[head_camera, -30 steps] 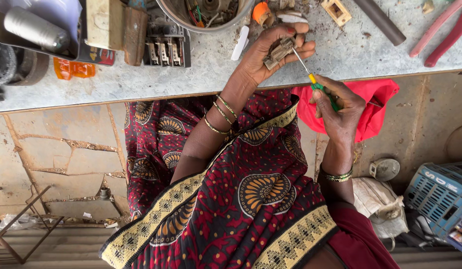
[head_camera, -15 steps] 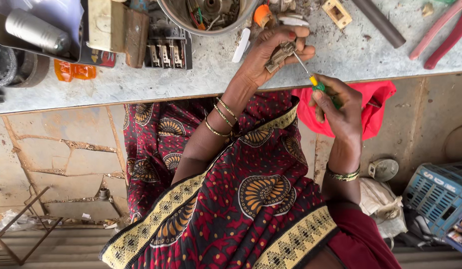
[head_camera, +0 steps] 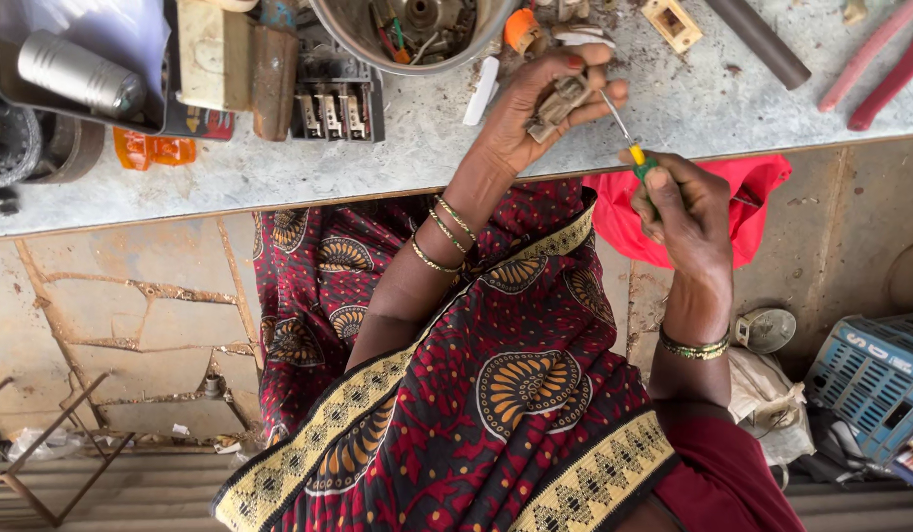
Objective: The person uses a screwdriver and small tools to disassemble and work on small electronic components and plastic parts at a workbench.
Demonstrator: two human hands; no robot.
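Note:
My left hand [head_camera: 535,113] grips a small beige-grey electrical part [head_camera: 558,102] above the stone worktop [head_camera: 397,158]. My right hand [head_camera: 685,202] holds a screwdriver [head_camera: 629,148] with a green and yellow handle. Its thin metal shaft points up and left, and the tip meets the part in my left hand. Gold bangles sit on both wrists. A red cloth [head_camera: 762,187] hangs off the worktop edge behind my right hand.
On the worktop: a metal bowl [head_camera: 417,34] of small parts, a black terminal block [head_camera: 333,108], a silver cylinder [head_camera: 77,74], an orange piece [head_camera: 520,28], a beige switch plate [head_camera: 673,22], red-handled pliers [head_camera: 880,64]. A blue crate [head_camera: 870,379] stands on the floor at right.
The view has shifted slightly. My hands stay together, the screwdriver still against the part, with only small movement of the right hand.

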